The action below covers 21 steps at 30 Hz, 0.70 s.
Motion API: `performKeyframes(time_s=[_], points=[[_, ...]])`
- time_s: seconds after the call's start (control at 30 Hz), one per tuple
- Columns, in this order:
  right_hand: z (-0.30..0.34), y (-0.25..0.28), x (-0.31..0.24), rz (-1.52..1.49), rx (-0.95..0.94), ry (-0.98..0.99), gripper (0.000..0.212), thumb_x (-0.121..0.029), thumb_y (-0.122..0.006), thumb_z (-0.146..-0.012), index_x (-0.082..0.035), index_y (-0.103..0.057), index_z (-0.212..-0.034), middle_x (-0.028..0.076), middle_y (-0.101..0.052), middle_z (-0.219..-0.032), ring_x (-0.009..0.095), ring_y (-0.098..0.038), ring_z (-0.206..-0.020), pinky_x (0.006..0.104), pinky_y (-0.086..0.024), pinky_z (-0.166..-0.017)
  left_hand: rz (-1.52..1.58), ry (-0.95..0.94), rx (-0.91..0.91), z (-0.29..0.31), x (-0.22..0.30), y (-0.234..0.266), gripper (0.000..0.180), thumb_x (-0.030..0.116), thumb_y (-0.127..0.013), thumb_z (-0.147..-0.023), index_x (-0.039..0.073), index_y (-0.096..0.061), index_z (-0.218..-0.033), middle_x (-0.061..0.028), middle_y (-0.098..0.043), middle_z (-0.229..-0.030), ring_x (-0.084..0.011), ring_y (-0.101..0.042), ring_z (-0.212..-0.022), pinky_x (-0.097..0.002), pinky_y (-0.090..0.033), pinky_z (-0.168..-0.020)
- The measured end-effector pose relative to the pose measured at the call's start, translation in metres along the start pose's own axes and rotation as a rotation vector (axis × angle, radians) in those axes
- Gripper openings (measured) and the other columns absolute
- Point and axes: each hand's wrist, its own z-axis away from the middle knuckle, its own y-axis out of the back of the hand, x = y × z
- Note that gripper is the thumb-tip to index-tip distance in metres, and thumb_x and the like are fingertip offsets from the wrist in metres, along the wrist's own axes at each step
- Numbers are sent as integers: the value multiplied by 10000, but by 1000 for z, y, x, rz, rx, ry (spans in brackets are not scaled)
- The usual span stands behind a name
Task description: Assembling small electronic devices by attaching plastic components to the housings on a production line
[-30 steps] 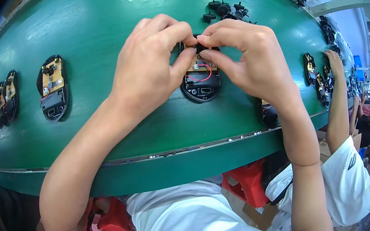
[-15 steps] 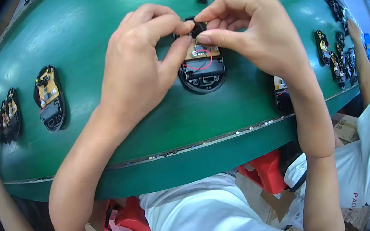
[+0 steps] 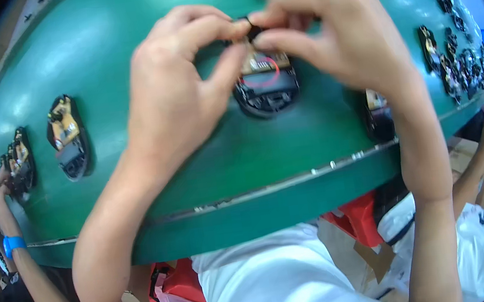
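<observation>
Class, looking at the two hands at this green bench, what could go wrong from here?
The small black part seems pinched between the left hand and right hand; it could slip. The thin red wire lies in an exposed loop on the open device, close by the hands, so it might snag.

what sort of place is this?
Probably a factory assembly line: a long green bench, several similar open black devices spaced along it, and a co-worker's hand at another cluster on the left.
</observation>
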Motion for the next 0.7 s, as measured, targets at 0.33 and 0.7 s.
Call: performKeyframes(time_s=[0.33, 0.7], points=[[12, -2, 15, -135, 153, 119, 237, -17, -816, -755, 5, -728, -973, 95, -745, -928, 236, -709, -860, 326, -559, -778, 0, 35, -31, -13, 7, -3, 142, 91, -780, -836, 30, -725, -952, -29, -705, -1045, -119, -623, -905, -250, -407, -722], [16, -6, 8, -48, 227, 160, 260, 41, -827, -647, -4, -704, -872, 112, -733, -882, 274, -690, -798, 333, -551, -729, 28, 56, -21, -12, 12, -7, 144, -36, -754, -775, -26, -663, -887, -102, -670, -1029, -167, -650, -935, -269, -502, -845]])
